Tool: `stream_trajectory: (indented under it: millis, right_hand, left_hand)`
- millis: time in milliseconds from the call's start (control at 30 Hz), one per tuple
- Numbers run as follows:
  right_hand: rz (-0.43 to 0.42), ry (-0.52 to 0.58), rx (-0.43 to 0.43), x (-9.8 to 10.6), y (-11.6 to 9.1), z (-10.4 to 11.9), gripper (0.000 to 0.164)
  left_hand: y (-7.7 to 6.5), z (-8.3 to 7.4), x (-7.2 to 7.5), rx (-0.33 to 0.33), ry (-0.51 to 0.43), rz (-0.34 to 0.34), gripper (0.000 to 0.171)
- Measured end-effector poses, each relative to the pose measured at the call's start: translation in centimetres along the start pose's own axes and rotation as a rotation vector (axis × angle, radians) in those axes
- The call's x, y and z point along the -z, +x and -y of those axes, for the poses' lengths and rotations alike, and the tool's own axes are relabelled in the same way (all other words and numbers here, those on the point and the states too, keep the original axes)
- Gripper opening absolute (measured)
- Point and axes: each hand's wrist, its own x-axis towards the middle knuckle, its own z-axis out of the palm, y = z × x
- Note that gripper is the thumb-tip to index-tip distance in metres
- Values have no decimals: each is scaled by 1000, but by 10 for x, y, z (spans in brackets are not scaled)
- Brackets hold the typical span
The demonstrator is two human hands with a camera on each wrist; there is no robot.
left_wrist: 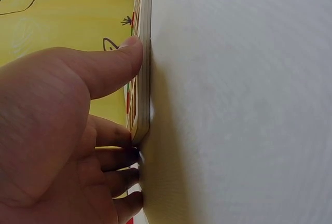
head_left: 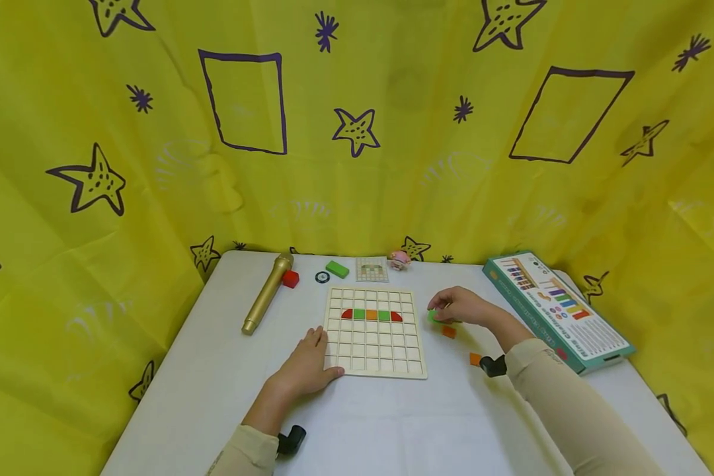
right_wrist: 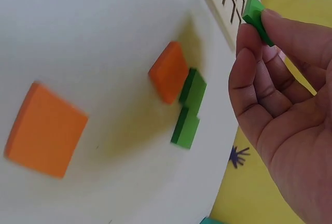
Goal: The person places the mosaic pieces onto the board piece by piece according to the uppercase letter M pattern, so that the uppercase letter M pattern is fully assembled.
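Note:
A pale wooden grid board (head_left: pixel 373 371) lies on the table with a row of red, green and orange pieces (head_left: pixel 371 315) in its upper part. My left hand (head_left: pixel 305 365) is at the board's near left corner; in the left wrist view the thumb touches the board's edge (left_wrist: pixel 146 73), with relaxed fingers around the corner. Right of the board, my right hand (head_left: pixel 461 306) pinches a small green tile (right_wrist: pixel 254 12) between thumb and fingers, above the table. Below it, two green tiles (right_wrist: pixel 193 90) lie beside an orange tile (right_wrist: pixel 170 72); another orange tile (right_wrist: pixel 45 130) lies nearer me.
Behind the board are a pattern card (head_left: pixel 371 270), a pink figurine (head_left: pixel 400 260), a green block (head_left: pixel 336 269), a small dark-rimmed disc (head_left: pixel 322 277) and a red block (head_left: pixel 290 279). A gold microphone (head_left: pixel 266 297) lies left. A teal game box (head_left: pixel 562 311) occupies the right side.

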Motion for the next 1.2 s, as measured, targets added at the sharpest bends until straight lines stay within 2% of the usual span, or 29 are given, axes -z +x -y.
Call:
stream_trajectory:
  millis: [267,800,1200]
  right_hand:
    - [13,-36,-20,-11,20,23,19]
    - [86,-41,74,-36,49,55,20]
    - [110,-136,160,-53,68,67,17]
  left_hand:
    - [-2,-2,2,3,-10,6,92]
    - [0,-2,2,2,5,9,93]
    - [0,-3,2,11,8,12,93]
